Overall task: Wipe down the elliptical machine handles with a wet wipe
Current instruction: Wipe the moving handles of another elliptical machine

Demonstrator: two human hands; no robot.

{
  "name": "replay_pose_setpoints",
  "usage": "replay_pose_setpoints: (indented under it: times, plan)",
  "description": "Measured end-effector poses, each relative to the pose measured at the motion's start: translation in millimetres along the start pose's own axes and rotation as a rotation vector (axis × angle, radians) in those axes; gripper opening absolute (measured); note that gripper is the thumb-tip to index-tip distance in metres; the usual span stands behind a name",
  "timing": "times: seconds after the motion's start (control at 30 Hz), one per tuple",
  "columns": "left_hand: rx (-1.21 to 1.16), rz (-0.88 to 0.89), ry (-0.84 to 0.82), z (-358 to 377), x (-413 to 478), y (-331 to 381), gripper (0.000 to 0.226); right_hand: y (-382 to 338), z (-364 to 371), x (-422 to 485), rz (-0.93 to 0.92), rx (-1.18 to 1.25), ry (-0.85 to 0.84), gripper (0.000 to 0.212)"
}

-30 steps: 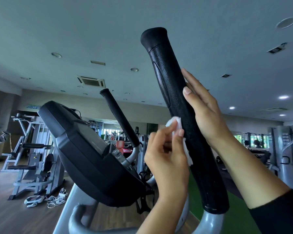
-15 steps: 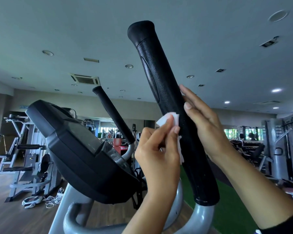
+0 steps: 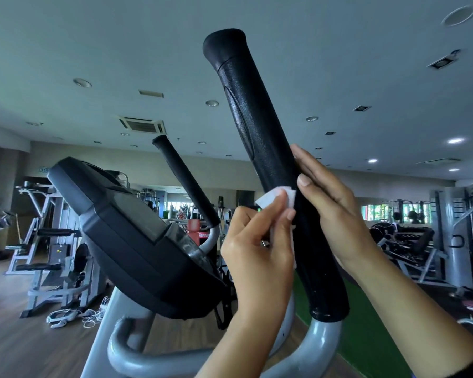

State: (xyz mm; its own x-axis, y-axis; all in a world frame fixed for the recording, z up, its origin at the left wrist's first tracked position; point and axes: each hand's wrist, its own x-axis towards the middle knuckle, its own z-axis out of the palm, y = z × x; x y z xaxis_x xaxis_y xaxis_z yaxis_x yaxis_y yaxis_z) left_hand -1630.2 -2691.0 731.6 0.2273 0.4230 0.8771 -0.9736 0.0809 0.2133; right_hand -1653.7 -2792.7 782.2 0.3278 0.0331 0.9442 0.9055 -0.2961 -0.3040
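Note:
The near black foam handle (image 3: 260, 126) of the elliptical rises up the middle of the view. My left hand (image 3: 257, 246) pinches a white wet wipe (image 3: 273, 196) against the handle's left side, about halfway up. My right hand (image 3: 336, 211) lies along the handle's right side with its fingers straight, touching it. The far black handle (image 3: 185, 181) stands untouched behind, to the left.
The machine's black console (image 3: 126, 236) tilts at the left on a grey frame (image 3: 137, 350). Weight machines (image 3: 44, 241) stand on the wooden floor at the left, with white cables (image 3: 77, 316) lying there. More gym equipment (image 3: 426, 241) fills the right background.
My left hand with the wipe has slid a little up the handle. My right hand has slipped lower along it. The camera has shifted slightly.

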Motion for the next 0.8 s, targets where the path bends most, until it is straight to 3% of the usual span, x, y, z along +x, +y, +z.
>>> replay_pose_setpoints:
  times: [0.2,0.4,0.67,0.8]
  plan:
    - [0.034,0.040,0.099,8,28,5,0.019,3,-3,-12,0.030,0.034,-0.004,0.044]
    - [0.130,0.143,-0.019,4,2,0,0.021,7,-5,-19,0.042,0.012,0.003,0.044]
    - [0.068,0.037,0.055,5,12,2,0.021,9,-8,-27,0.063,0.022,-0.001,0.044]
    - [0.066,0.011,0.001,3,-23,2,0.021,13,-11,-33,0.077,0.015,0.022,0.044]
